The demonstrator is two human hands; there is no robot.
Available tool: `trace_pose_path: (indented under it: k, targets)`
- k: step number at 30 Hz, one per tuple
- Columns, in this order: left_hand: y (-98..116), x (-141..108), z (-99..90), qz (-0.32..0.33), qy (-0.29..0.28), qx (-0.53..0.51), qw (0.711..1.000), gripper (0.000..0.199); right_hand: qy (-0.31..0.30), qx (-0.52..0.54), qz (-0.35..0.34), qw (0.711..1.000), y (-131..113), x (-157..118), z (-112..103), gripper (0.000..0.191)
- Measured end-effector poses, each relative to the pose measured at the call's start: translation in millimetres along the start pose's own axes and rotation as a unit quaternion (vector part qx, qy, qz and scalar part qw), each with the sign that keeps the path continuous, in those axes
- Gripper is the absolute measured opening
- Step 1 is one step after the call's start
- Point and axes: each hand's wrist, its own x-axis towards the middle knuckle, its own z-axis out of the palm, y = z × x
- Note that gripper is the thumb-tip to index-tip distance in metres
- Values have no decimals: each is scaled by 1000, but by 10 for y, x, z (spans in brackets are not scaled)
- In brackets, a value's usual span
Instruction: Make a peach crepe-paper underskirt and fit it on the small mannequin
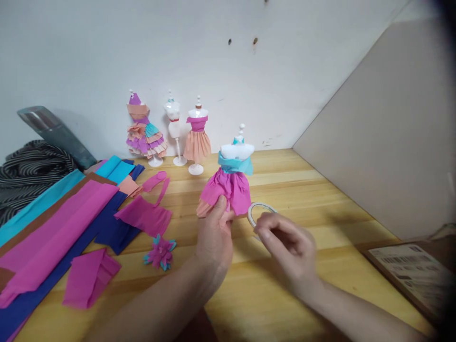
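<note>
A small white mannequin (237,151) stands upright in my left hand (215,242), whose fingers close round it under the skirt. It wears a light-blue crepe-paper wrap (235,165) on the bust and a gathered magenta paper skirt (231,190), with peach paper showing below. My right hand (290,249) is to the right of the skirt, thumb and forefinger pinched together. Whatever lies in that pinch is hidden or too small to name. Just behind its fingertips is a roll of tape (265,205), partly covered by the hand; I cannot tell whether they touch.
Three more mannequins stand by the wall: one in a ruffled dress (146,130), one nearly bare (174,128), one in a peach skirt (197,142). Left are crepe-paper strips (67,223), magenta pieces (90,278), a paper flower (160,252) and striped cloth (39,173). A cardboard box (409,270) sits right.
</note>
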Motion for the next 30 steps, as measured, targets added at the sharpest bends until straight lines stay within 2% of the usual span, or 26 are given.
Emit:
trace_pose_path:
  k: [1, 2, 3, 4, 5, 7, 11, 14, 17, 20, 22, 26, 28, 30]
  targets:
    - [-1, -2, 3, -8, 0, -4, 1000, 21, -17, -74, -122, 990, -44, 39, -40, 11]
    - [-2, -3, 5, -21, 1, -9, 1000, 19, -39, -139, -235, 961, -80, 91, -69, 28]
    - [-2, -3, 4, -33, 1, -14, 999, 17, -61, -195, -311, 928, -104, 152, -86, 43]
    - [-1, -2, 3, -41, 0, -19, 999, 15, -80, -238, -358, 899, -116, 216, -90, 52]
    - [-1, 1, 0, -44, -2, -24, 999, 13, -93, -275, -380, 878, -113, 278, -84, 56]
    - [-1, 9, -6, -35, -7, -32, 999, 10, -101, -323, -389, 857, -74, 377, -53, 53]
    - [-13, 25, -16, -21, -11, -41, 999, 16, -94, -361, -399, 837, 41, 438, 0, 39]
    - [-22, 26, -20, -15, -12, -45, 999, 20, -90, -365, -405, 834, 75, 422, 8, 37]
    - [-12, 21, -18, -14, -16, -45, 999, 23, -88, -345, -405, 842, 64, 412, 5, 37]
    - [11, 18, -9, -32, -14, -51, 998, 21, -69, -276, -373, 883, 40, 400, -16, 33]
    - [22, 17, -1, -34, -2, -65, 997, 21, -32, -224, -323, 919, 34, 389, -45, 30]
    - [24, 21, 10, -49, 59, -100, 992, 22, 49, -147, -161, 975, 93, 462, -123, 16]
    - [22, 26, 11, -41, 74, -108, 991, 24, 26, -99, -90, 991, 168, 600, -164, 22]
    - [21, 37, 4, -17, 69, -108, 992, 26, -63, -34, -35, 997, 257, 802, -199, 43]
